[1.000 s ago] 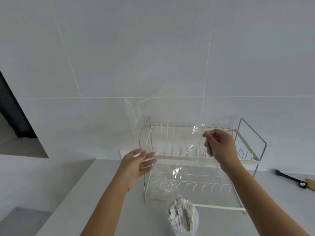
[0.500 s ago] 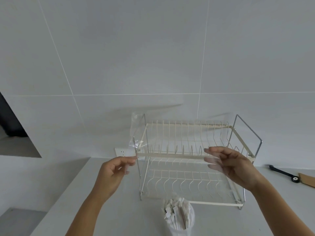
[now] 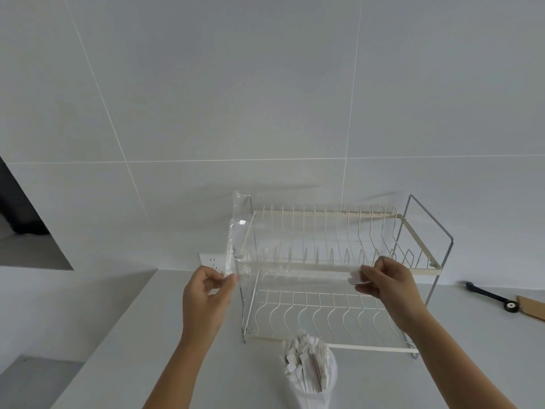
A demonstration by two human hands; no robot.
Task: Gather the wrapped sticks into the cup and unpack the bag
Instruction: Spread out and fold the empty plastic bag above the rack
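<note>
The clear bag (image 3: 236, 231) is in my hands, stretched flat in front of the dish rack (image 3: 324, 261), so thin I can read the wires through it, and I see nothing inside it. My left hand (image 3: 206, 293) pinches one end just off the rack's left corner, thumb and fingertips closed on the film, and a loose flap stands up above that grip beside the rack's left post. My right hand (image 3: 386, 286) is at the rack's upper front rail, fingers curled shut; I judge it has the other end, though the film there is nearly invisible. Below the rack's front edge the cup (image 3: 312, 388) stands on the desk (image 3: 118, 335), packed with wrapped sticks (image 3: 306, 361), so that half looks done. Risks now: the flap is right beside the rack's post and could snag or tear on a wire if I pull sideways. The slick film could slip from either pinch. Lowering my forearms carelessly could knock the top-heavy cup over and spill the sticks.
</note>
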